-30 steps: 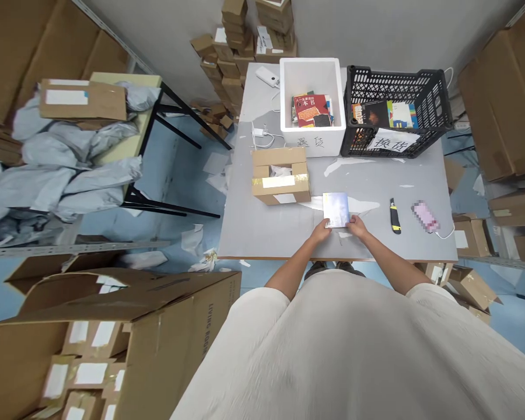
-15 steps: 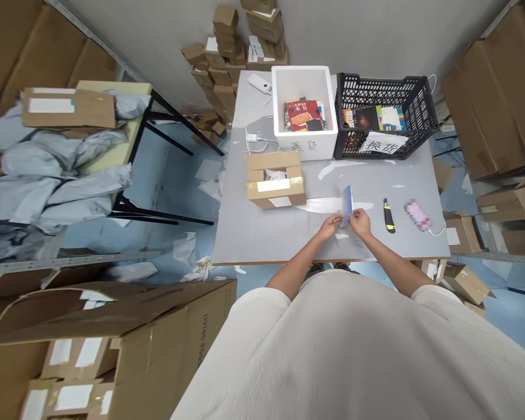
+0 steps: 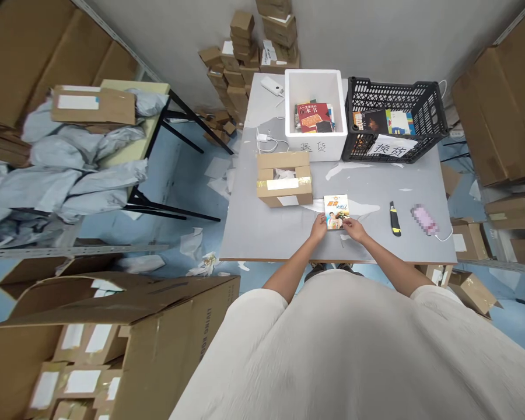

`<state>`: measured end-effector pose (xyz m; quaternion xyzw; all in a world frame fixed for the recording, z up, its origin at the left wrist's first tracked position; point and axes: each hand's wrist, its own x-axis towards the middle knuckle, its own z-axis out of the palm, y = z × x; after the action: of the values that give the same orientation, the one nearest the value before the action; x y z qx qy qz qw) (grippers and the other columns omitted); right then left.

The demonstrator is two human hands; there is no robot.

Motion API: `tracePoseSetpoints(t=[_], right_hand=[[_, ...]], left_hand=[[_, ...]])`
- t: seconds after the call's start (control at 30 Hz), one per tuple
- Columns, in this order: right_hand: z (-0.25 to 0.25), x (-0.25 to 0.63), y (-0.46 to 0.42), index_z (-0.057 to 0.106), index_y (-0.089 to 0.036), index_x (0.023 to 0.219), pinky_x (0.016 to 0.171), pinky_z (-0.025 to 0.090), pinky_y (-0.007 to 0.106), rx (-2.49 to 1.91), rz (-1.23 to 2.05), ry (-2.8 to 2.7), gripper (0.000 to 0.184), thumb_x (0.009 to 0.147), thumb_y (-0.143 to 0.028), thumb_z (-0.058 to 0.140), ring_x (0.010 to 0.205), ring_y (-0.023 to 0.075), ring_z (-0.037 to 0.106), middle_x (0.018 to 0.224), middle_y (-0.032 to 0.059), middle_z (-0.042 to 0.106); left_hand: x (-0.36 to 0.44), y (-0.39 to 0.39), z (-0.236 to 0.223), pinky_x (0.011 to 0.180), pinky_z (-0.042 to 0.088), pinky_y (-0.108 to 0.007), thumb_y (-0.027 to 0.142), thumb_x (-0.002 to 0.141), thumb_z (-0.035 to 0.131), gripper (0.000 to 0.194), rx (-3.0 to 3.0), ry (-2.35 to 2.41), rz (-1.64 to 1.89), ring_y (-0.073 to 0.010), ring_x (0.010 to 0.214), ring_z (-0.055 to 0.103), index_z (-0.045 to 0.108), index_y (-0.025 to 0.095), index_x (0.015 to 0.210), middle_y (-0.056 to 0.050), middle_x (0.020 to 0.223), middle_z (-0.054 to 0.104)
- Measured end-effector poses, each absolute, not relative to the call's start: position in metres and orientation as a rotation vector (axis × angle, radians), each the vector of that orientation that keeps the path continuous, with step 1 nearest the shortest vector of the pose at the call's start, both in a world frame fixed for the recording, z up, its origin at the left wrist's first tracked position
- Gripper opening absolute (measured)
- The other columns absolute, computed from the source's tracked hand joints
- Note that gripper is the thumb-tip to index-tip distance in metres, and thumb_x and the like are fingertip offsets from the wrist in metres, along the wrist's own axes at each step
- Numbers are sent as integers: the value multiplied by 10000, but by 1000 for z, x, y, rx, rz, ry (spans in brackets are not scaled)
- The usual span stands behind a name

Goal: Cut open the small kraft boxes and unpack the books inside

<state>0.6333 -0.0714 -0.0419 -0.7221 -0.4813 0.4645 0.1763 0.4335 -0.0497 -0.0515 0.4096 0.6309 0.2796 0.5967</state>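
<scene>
A small book (image 3: 336, 209) with a white cover, orange lettering and a picture of people faces up near the front of the grey table (image 3: 262, 233). My left hand (image 3: 318, 226) grips its left edge, and my right hand (image 3: 354, 229) grips its lower right side. Beyond it to the left stands an opened cardboard box (image 3: 284, 184) with pale packing stuff inside. On the right lie a black and yellow utility knife (image 3: 394, 219) and a blurred pink object (image 3: 424, 219) with a white cable.
At the table's back, a white foam box (image 3: 315, 146) and a black plastic crate (image 3: 396, 149) hold books. Grey parcels (image 3: 30, 186) cover a side table at left. A large open carton (image 3: 179, 326) with labelled boxes stands front left. Small cardboard boxes are stacked by the wall.
The book has been turned over: its blue side faced up, then it stood on edge, and now the picture cover shows. Both hands stay on it. The camera view has shifted slightly.
</scene>
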Motion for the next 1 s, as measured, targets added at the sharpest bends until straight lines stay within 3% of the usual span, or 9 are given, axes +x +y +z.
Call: tracePoseSetpoints(t=[0.23,0.43,0.67,0.83,1.0], right_hand=[[-47,648,-77,816,-230,1131,1199,514,487,-2135,1353,-1293,302,847,-301,742,1311,345,719,1326,110,812],[-45,647,-76,820,-217,1157,1145,548,473,-2133,1398,-1253,363,824,-351,761,1264,343,733,1254,98,833],[-46,644,-78,821,-226,1164,1068,577,425,-2152,1412,-1247,383,817,-370,751,1142,311,749,1138,64,849],[-46,646,-79,826,-229,1124,1057,581,412,-2122,1450,-1242,338,824,-365,751,1098,291,747,1091,47,852],[-44,649,-80,830,-245,1099,1063,594,441,-2069,1447,-1184,287,839,-359,785,1109,304,765,1089,51,858]], left_hand=[[411,-57,-66,1202,505,-417,212,906,662,471,878,1558,526,-287,1411,660,710,222,1375,-111,1428,768],[419,-59,-73,1165,518,-429,209,890,686,398,856,1533,478,-308,1332,707,728,195,1286,-147,1397,778],[430,-58,-85,1124,535,-414,223,786,853,616,788,1574,435,-334,1353,707,684,185,1377,-174,1437,757],[439,-60,-87,1043,586,-408,256,802,875,474,760,1563,437,-300,1148,794,719,180,1243,-125,1169,833],[446,-67,-80,951,625,-413,310,813,922,542,767,1541,453,-253,922,819,666,201,1278,-55,965,822]])
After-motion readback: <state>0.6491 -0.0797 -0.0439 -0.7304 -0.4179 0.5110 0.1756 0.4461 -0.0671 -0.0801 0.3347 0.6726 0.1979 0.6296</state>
